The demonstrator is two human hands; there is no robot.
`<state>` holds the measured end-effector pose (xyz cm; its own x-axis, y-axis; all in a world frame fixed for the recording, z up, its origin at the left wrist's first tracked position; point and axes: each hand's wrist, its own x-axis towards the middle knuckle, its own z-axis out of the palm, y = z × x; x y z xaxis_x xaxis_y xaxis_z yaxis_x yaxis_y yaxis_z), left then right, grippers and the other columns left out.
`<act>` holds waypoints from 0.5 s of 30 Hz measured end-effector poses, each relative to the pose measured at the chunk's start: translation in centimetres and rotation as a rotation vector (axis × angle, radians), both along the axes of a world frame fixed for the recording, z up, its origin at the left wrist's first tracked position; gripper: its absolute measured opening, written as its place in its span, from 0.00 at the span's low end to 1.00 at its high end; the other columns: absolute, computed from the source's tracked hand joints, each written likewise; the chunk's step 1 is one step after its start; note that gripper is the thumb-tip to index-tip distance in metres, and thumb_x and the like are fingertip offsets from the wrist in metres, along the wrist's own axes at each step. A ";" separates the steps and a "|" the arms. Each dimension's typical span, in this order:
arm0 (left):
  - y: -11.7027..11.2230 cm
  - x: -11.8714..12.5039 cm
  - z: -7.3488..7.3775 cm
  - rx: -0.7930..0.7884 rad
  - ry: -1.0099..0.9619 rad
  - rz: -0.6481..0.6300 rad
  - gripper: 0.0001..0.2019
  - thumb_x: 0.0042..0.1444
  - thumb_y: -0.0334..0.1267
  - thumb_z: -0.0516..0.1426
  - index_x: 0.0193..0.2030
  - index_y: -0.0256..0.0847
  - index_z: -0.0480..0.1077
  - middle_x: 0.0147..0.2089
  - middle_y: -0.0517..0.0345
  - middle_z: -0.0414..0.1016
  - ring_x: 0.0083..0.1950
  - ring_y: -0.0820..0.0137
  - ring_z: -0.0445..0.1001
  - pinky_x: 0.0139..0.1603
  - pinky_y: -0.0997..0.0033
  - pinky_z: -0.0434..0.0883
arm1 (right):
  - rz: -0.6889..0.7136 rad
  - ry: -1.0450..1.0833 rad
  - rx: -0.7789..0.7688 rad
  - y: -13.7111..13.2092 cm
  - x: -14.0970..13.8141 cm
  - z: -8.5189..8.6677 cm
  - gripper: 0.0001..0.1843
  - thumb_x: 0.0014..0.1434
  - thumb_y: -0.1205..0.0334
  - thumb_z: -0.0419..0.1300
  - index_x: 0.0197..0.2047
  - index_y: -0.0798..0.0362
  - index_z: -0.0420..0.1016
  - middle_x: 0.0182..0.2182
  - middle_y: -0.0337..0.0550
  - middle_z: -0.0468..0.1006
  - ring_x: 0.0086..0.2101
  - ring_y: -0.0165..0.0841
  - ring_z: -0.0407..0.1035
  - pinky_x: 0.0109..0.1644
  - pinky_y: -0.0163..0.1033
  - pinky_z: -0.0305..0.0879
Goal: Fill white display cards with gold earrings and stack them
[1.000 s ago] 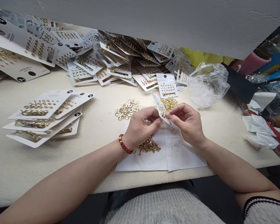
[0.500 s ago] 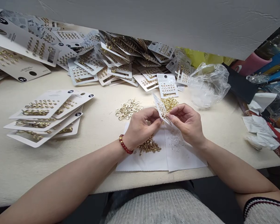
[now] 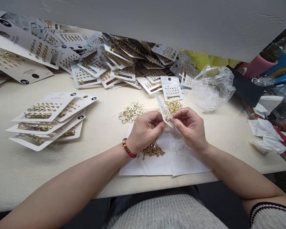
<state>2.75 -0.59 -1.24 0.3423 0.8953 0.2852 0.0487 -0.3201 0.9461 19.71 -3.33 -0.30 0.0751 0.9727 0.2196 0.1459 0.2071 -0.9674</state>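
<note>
Pinched at its lower edge by my left hand (image 3: pixel 146 129), an earring card (image 3: pixel 164 108) stands tilted above the white paper (image 3: pixel 145 167). My right hand (image 3: pixel 190 127) is closed, its thumb and forefinger pressed together against the card's right side; any small piece between those fingertips is too small to make out. Behind the card lies a heap of small gold hooks or rings (image 3: pixel 175 106). Gold hoops (image 3: pixel 132 112) lie loose to the left. Below my left hand, gold studs (image 3: pixel 153 149) are piled on the paper. Tiny clear pieces (image 3: pixel 180 143) are scattered under my right hand.
Several filled earring cards (image 3: pixel 47 119) are stacked at the left. A big heap of cards (image 3: pixel 124 54) lines the back under a grey panel (image 3: pixel 157 19). At the right are a clear plastic bag (image 3: pixel 212 89), crumpled tissues (image 3: pixel 267 136) and a pink roll (image 3: pixel 258 65).
Both hands stay at the same card with almost the same grip. The whole view has shifted very slightly.
</note>
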 end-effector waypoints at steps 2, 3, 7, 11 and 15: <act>0.0 0.0 0.0 0.006 -0.008 0.002 0.06 0.52 0.27 0.59 0.25 0.38 0.70 0.24 0.61 0.72 0.25 0.76 0.68 0.24 0.78 0.67 | -0.012 0.019 -0.006 -0.1 -0.1 -0.2 0.06 0.54 0.63 0.67 0.34 0.50 0.74 0.31 0.36 0.76 0.32 0.27 0.71 0.38 0.37 0.72; 0.1 0.0 0.0 0.011 -0.011 0.004 0.07 0.52 0.27 0.59 0.25 0.38 0.70 0.23 0.62 0.71 0.25 0.77 0.67 0.23 0.78 0.66 | -0.015 0.031 -0.006 -0.1 -0.1 -0.3 0.06 0.54 0.63 0.67 0.34 0.50 0.74 0.31 0.36 0.76 0.32 0.27 0.71 0.38 0.36 0.72; 0.0 0.0 0.0 0.005 -0.014 0.007 0.07 0.52 0.28 0.59 0.25 0.38 0.69 0.23 0.62 0.70 0.24 0.77 0.67 0.23 0.79 0.66 | -0.022 0.050 -0.011 -0.1 -0.1 -0.5 0.07 0.54 0.63 0.68 0.35 0.50 0.74 0.31 0.36 0.77 0.32 0.27 0.72 0.38 0.36 0.72; 0.0 -0.1 0.1 -0.007 -0.025 0.010 0.08 0.52 0.29 0.60 0.24 0.39 0.67 0.22 0.62 0.70 0.23 0.77 0.67 0.22 0.79 0.66 | -0.030 0.033 -0.022 -0.1 -0.1 -0.6 0.08 0.54 0.60 0.69 0.34 0.50 0.74 0.31 0.37 0.77 0.32 0.28 0.73 0.37 0.36 0.73; -0.1 -0.1 0.1 -0.047 -0.034 -0.006 0.08 0.52 0.29 0.60 0.24 0.39 0.67 0.22 0.61 0.70 0.23 0.76 0.68 0.21 0.79 0.67 | -0.036 0.048 -0.018 -0.1 -0.1 -0.6 0.08 0.53 0.60 0.69 0.34 0.50 0.74 0.30 0.36 0.78 0.32 0.27 0.73 0.37 0.36 0.74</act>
<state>2.66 -0.65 -1.11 0.3387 0.9060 0.2541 0.0144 -0.2750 0.9613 19.61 -3.40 -0.95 0.1203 0.9730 0.1972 0.1064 0.1849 -0.9770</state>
